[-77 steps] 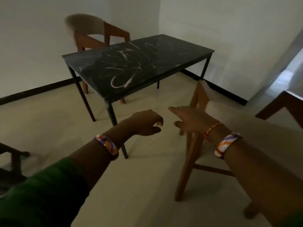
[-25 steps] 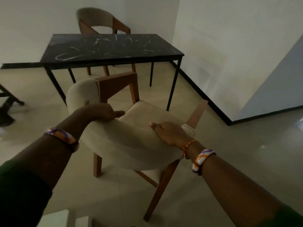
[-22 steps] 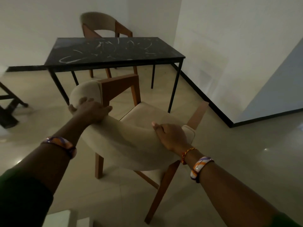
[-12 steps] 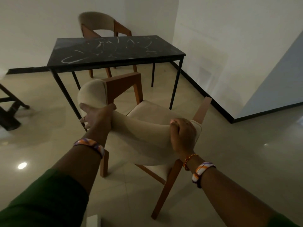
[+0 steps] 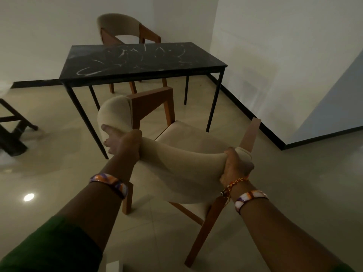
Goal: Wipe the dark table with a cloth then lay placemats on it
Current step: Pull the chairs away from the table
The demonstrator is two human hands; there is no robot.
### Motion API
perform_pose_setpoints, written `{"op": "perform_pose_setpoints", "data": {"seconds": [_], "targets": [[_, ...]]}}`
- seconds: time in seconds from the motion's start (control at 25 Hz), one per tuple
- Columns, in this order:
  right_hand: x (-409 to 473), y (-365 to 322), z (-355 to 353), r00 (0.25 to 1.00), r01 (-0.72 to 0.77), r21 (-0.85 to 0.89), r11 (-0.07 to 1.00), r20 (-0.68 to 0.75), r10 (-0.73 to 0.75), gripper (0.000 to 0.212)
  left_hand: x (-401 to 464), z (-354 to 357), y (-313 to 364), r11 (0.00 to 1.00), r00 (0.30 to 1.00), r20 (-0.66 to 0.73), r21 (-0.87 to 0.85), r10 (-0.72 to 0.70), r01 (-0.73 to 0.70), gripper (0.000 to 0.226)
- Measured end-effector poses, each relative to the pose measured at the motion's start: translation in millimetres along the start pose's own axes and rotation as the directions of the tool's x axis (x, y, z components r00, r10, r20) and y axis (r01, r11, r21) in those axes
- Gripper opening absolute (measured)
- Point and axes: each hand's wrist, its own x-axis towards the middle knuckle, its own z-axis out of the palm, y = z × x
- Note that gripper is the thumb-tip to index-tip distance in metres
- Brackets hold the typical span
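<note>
Beige upholstery wraps the curved backrest of the near chair (image 5: 182, 169), and both hands grip it: the left hand (image 5: 122, 143) curls round its left end, the right hand (image 5: 234, 166) clamps its right end. Beyond it, farther off, stands the dark table (image 5: 141, 59), its top streaked with pale smears. A second chair (image 5: 121, 29) sits at the table's far side.
</note>
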Motion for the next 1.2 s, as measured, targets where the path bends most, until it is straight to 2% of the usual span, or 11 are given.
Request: {"op": "perform_pose_setpoints", "data": {"seconds": [0.24, 0.36, 0.48, 0.68, 0.84, 0.92, 0.96, 1.0, 1.04, 1.08, 1.2], "targets": [[28.7, -16.2, 3.3, 0.998, -0.066, 0.047, 0.997, 0.024, 0.065, 0.083, -13.0, 15.7, 2.2, 0.998, 0.998, 0.024, 0.017, 0.063, -0.063, 0.09], [52.1, -33.3, 5.5, 0.99, -0.092, 0.078, 0.993, 0.11, 0.083, 0.08, -19.4, 34.5, 2.9, 0.999, 0.999, 0.006, 0.018, 0.046, -0.046, 0.09], [82.1, -49.7, 10.8, 0.98, -0.072, -0.001, 0.997, 0.186, 0.071, 0.087, -33.7, 59.9, 8.3, 0.999, 1.0, -0.012, 0.041, -0.001, 0.002, 0.091], [139.5, -83.5, 16.3, 0.965, 0.027, -0.09, 0.996, 0.26, -0.002, 0.062, -65.0, 112.8, 26.0, 0.988, 0.997, -0.005, 0.14, -0.072, 0.072, 0.087], [158.2, -108.6, 30.4, 0.965, 0.082, -0.097, 0.992, 0.256, -0.055, 0.073, -72.9, 129.1, 20.4, 0.95, 0.994, 0.093, 0.3, 0.064, -0.089, 0.068], [151.8, -116.3, 38.9, 0.959, 0.255, -0.362, 0.897, 0.21, -0.188, 0.065, -58.2, 114.9, 12.2, 0.896, 0.97, 0.096, 0.373, 0.222, -0.242, 0.05], [141.0, -119.6, 41.6, 0.917, 0.398, -0.543, 0.739, 0.267, -0.297, 0.06, -47.8, 105.1, 9.5, 0.868, 0.954, 0.081, 0.397, 0.29, -0.298, 0.042], [126.3, -121.9, 46.1, 0.824, 0.566, -0.632, 0.529, 0.411, -0.391, 0.056, -34.9, 96.1, 8.8, 0.848, 0.938, 0.053, 0.414, 0.341, -0.332, 0.038], [109.2, -124.6, 52.4, 0.69, 0.722, -0.602, 0.341, 0.592, -0.416, 0.052, -22.7, 89.2, 10.8, 0.831, 0.925, 0.03, 0.43, 0.378, -0.353, 0.036], [89.4, -126.0, 61.5, 0.565, 0.825, -0.501, 0.262, 0.744, -0.357, 0.048, -8.7, 84.2, 15.2, 0.812, 0.913, 0.026, 0.449, 0.406, -0.374, 0.035], [30.5, -122.8, 95.3, 0.265, 0.906, -0.265, 0.329, 0.963, 0.048, 0.035, 35.6, 79.9, 39.3, 0.719, 0.908, 0.137, 0.569, 0.396, -0.399, 0.031]]}}
